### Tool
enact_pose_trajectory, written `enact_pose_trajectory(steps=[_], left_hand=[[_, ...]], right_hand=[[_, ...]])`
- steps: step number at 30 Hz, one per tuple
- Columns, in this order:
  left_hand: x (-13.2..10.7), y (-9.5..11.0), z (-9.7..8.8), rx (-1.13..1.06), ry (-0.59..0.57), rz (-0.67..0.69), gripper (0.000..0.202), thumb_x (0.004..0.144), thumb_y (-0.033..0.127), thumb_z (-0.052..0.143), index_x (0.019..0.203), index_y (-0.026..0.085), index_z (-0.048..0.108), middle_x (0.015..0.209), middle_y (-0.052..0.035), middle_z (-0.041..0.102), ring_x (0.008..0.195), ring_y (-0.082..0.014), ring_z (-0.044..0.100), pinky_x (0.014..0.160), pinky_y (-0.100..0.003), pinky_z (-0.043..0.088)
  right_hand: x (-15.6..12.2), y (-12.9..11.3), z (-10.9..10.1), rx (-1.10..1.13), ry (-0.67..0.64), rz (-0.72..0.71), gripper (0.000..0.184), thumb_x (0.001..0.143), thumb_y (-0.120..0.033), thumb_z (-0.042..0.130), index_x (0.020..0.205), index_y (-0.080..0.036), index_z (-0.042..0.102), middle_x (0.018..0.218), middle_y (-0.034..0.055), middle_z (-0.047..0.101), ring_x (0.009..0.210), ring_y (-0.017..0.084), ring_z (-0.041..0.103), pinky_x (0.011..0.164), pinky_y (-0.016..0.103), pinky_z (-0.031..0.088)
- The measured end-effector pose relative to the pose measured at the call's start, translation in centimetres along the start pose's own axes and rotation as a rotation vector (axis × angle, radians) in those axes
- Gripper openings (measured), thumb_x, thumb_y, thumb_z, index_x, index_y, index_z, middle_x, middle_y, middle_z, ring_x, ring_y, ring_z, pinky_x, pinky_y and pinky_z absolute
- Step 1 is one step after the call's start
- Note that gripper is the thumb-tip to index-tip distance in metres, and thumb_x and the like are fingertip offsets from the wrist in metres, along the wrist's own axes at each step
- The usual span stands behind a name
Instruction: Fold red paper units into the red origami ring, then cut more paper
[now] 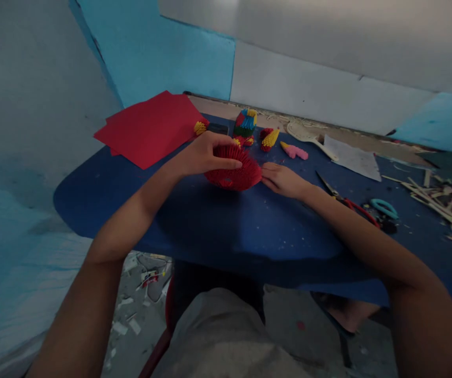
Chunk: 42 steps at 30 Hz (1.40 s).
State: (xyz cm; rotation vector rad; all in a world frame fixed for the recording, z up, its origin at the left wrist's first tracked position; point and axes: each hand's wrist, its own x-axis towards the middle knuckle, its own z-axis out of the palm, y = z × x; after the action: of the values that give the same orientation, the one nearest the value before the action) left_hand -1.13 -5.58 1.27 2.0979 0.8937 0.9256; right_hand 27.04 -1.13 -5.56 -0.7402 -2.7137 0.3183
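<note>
A rounded red folded-paper piece (236,176), built from many small pointed units, is held just above the blue table in front of me. My left hand (206,152) is closed on its left and upper side, thumb across the front and fingers over the back. At its right edge, my right hand (281,177) pinches the rim with fingertips together; whether a small loose unit is also between them is hidden. Just behind the piece stands a multicoloured folded-paper piece (245,123) in blue, yellow, green and red.
Red paper sheets (151,126) lie at the back left. Toward the right are a red-and-yellow paper piece (269,139), a pink one (295,151), a cream-handled tool (312,139), a white sheet (352,157), red-handled scissors (346,202), a teal ring-shaped handle (383,208) and thin sticks (447,205).
</note>
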Motion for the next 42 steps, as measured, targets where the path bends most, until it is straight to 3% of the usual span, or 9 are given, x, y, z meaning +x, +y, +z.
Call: enact_pose_trajectory(steps=[6, 12, 17, 25, 42], left_hand=[[0.0, -0.2, 0.0, 0.035, -0.018, 0.024, 0.034, 0.077, 0.043, 0.074, 0.091, 0.013, 0.07, 0.086, -0.0042, 0.071, 0.084, -0.0183, 0.06, 0.077, -0.029, 0.047], [-0.1, 0.0, 0.2, 0.024, -0.013, 0.068, 0.033, 0.076, 0.044, 0.075, 0.087, 0.013, 0.07, 0.081, -0.0025, 0.069, 0.077, -0.0161, 0.058, 0.072, -0.028, 0.045], [-0.2, 0.0, 0.3, 0.018, -0.017, 0.061, 0.032, 0.079, 0.044, 0.074, 0.087, 0.014, 0.069, 0.081, -0.0017, 0.069, 0.081, -0.0169, 0.059, 0.075, -0.029, 0.047], [-0.2, -0.4, 0.4, -0.045, -0.025, 0.099, 0.026, 0.077, 0.037, 0.075, 0.089, 0.014, 0.071, 0.084, -0.0028, 0.071, 0.081, -0.0162, 0.061, 0.074, -0.029, 0.047], [-0.2, -0.4, 0.4, -0.03, -0.037, 0.072, 0.029, 0.075, 0.041, 0.075, 0.088, 0.014, 0.073, 0.082, -0.0028, 0.072, 0.079, -0.017, 0.062, 0.071, -0.029, 0.047]], right_hand=[[0.9, -1.1, -0.2, 0.587, 0.241, 0.243, 0.022, 0.087, -0.045, 0.063, 0.088, -0.023, 0.062, 0.069, -0.0006, 0.062, 0.061, 0.014, 0.059, 0.058, 0.029, 0.048], [2.4, -4.0, -3.2, 1.01, 0.394, 0.458, 0.034, 0.072, -0.049, 0.082, 0.085, -0.021, 0.068, 0.077, -0.0004, 0.068, 0.065, 0.009, 0.062, 0.054, 0.021, 0.047], [3.6, -5.4, -4.0, 1.09, 0.384, 0.427, 0.03, 0.066, -0.041, 0.088, 0.078, -0.021, 0.07, 0.069, -0.004, 0.065, 0.057, 0.005, 0.056, 0.052, 0.018, 0.046], [4.2, -6.1, -2.8, 1.216, 0.38, 0.424, 0.032, 0.052, -0.039, 0.094, 0.074, -0.025, 0.076, 0.069, -0.0057, 0.071, 0.057, 0.002, 0.06, 0.057, 0.013, 0.052], [4.2, -5.6, -3.2, 1.147, 0.332, 0.425, 0.033, 0.052, -0.039, 0.094, 0.074, -0.023, 0.076, 0.069, -0.0037, 0.073, 0.058, 0.007, 0.066, 0.061, 0.019, 0.058]])
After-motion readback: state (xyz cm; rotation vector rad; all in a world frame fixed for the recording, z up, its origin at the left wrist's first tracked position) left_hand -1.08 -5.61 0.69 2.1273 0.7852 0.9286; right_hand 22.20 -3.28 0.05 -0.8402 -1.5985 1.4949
